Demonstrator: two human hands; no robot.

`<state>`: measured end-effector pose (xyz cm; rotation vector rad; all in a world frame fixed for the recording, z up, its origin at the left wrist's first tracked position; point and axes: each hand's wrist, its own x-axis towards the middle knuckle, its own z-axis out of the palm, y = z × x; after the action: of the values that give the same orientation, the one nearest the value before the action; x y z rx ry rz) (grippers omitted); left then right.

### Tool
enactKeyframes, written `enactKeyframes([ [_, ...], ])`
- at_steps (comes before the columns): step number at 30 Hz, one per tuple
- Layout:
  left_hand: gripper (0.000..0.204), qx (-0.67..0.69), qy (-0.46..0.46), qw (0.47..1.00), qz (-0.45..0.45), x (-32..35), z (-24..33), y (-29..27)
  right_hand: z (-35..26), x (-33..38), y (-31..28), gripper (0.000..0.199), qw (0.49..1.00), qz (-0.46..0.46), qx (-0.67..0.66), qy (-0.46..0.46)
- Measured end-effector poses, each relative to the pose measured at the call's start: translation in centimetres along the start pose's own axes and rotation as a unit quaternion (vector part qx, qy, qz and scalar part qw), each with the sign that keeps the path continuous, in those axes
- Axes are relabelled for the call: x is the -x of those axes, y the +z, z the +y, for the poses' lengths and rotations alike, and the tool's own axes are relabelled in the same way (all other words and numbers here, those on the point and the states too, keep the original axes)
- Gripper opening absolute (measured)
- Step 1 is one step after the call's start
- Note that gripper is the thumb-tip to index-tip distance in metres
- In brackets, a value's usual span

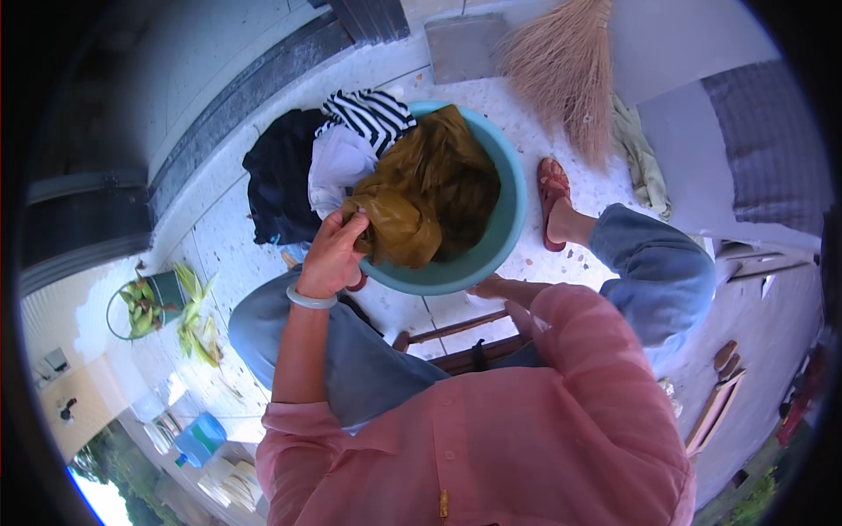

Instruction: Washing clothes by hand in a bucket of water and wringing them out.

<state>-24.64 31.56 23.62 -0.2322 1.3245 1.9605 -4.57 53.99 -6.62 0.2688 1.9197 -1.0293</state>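
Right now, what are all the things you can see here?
basin: one, teal, on the speckled floor between the feet
olive cloth: one, bunched in the basin
white garment: one, over the basin's left rim
striped garment: one, black and white, at the rim's top
black garment: one, left of the basin
broom: one, straw, top right
sandal: one in clear view, reddish, right of the basin
corn husks: several, green-yellow, floor at left
wooden stool: one, under the person
bangle: one, pale, left wrist
left hand: gripping the olive cloth
right hand: mostly hidden under the basin
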Motion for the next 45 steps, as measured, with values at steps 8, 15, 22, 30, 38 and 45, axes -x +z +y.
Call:
enactKeyframes([
  [8,0.044,-0.091,0.159,0.982,0.045,-1.3,-2.8,-5.3,-14.5,16.4,-10.9,0.032,0.982,-0.184,-0.045,0.025],
  [15,0.052,0.021,0.063,0.981,0.181,3.1,1.1,8.3,-28.0,20.0,-12.1,0.016,0.858,0.25,-0.232,-0.384],
  [22,0.058,0.102,0.094,0.989,0.058,7.2,4.7,10.7,-20.6,9.1,-10.4,0.013,0.905,0.327,-0.11,-0.248],
  [30,0.05,0.031,0.103,0.991,0.078,9.9,8.5,11.2,-31.9,17.3,-12.7,0.007,0.738,0.35,-0.25,-0.519],
  [38,0.045,-0.112,0.199,0.97,0.084,15.2,14.8,13.8,-16.1,2.4,-14.1,0.014,0.898,0.348,0.095,-0.251],
  [45,0.026,-0.665,0.223,0.684,-0.199,15.1,16.0,19.8,-34.6,22.8,-21.4,0.02,0.782,-0.106,-0.286,-0.544],
])
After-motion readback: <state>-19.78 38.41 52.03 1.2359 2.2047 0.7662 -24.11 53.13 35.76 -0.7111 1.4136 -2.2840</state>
